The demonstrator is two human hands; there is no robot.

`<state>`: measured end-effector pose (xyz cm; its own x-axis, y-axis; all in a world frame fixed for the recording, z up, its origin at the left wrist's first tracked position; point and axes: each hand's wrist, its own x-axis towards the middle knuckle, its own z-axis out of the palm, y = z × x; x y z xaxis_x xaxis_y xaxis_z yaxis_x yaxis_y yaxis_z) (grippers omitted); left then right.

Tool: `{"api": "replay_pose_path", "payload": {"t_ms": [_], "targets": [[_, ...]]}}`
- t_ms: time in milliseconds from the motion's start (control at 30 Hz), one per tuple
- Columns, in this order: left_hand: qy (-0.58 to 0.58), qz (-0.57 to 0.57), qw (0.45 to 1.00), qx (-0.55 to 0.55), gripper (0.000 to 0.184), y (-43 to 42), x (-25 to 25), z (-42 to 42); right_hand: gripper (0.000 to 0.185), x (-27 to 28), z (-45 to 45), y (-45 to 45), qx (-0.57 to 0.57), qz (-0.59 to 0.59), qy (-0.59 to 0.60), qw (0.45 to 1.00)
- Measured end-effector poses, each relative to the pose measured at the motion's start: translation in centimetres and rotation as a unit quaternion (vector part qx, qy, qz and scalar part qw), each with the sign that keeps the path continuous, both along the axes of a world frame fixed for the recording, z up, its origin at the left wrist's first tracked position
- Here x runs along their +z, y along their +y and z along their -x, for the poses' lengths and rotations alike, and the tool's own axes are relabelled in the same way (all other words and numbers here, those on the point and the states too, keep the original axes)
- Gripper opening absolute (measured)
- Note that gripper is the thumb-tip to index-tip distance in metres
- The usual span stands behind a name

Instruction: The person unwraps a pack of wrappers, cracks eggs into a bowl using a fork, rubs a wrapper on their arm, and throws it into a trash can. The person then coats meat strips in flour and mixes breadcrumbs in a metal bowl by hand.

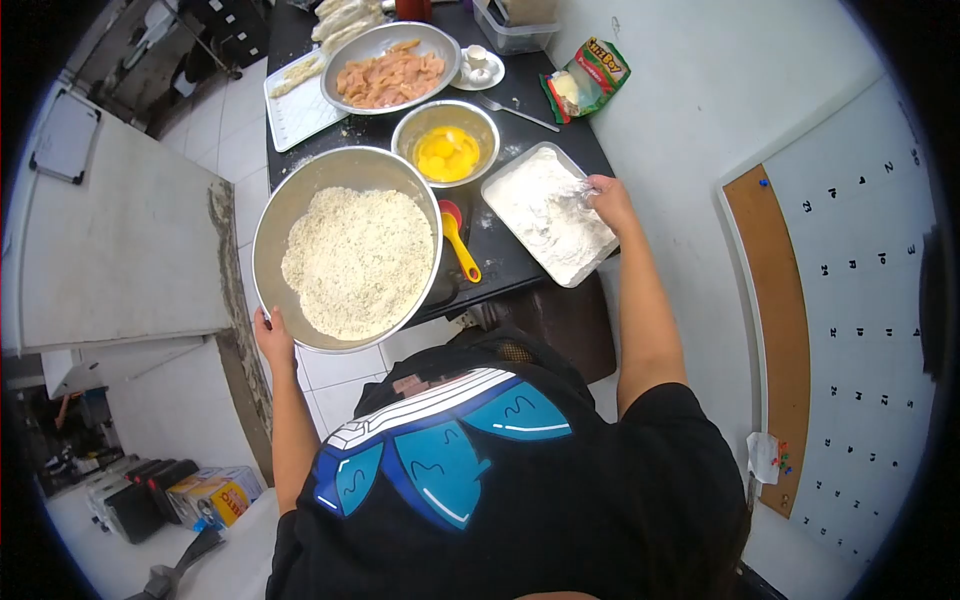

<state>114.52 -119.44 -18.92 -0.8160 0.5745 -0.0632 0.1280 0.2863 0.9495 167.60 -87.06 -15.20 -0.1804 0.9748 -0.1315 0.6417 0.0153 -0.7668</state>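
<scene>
My left hand (273, 338) grips the near left rim of a large metal bowl (268, 225), which holds a heap of pale, speckled flour mix (358, 262). My right hand (610, 205) is at the right side of a rectangular metal tray (567, 277) of white flour (550, 215). Its fingers are curled and flour-dusted over the tray; what they hold, if anything, I cannot make out. Between bowl and tray lies a yellow measuring spoon (462, 250) beside a red scoop (450, 210). Behind them, a smaller metal bowl (402, 135) contains cracked eggs (446, 153).
A metal bowl of raw meat strips (390, 78) stands farther back, near a white tray (295, 118), a saucer with eggshells (480, 70) and a fork (517, 112). A green and red packet (588, 80) leans by the right wall. The black table's front edge is close.
</scene>
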Motion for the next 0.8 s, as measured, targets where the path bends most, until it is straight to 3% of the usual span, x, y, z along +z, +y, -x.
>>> {"api": "replay_pose_path", "payload": {"t_ms": [133, 267, 367, 567, 767, 800], "targets": [[-0.001, 0.011, 1.000, 0.001, 0.038, -0.1, -0.1, 0.2, 0.022, 0.5, -0.1, -1.5, 0.047, -0.083, -0.114, 0.989], [-0.007, -0.002, 1.000, 0.005, 0.041, -0.2, -0.6, 0.3, 0.021, 0.3, -1.0, -3.1, 0.129, -0.019, -0.237, 0.963], [0.003, -0.003, 1.000, 0.006, 0.042, -0.1, -0.6, 0.3, 0.026, 0.8, -0.1, -3.2, 0.105, -0.006, -0.234, 0.966], [0.009, 0.028, 1.000, 0.003, 0.038, 0.2, 0.9, -0.5, 0.034, -5.0, 4.3, -2.8, 0.108, -0.191, -0.264, 0.939], [0.029, 0.059, 0.998, 0.003, 0.036, -0.1, 0.8, -0.2, 0.034, -2.6, 2.9, -0.5, 0.160, -0.070, -0.265, 0.948], [0.031, 0.054, 0.998, 0.000, 0.037, -0.1, 0.3, 0.0, 0.027, -1.1, 2.5, -0.4, 0.137, -0.052, -0.272, 0.951]]}}
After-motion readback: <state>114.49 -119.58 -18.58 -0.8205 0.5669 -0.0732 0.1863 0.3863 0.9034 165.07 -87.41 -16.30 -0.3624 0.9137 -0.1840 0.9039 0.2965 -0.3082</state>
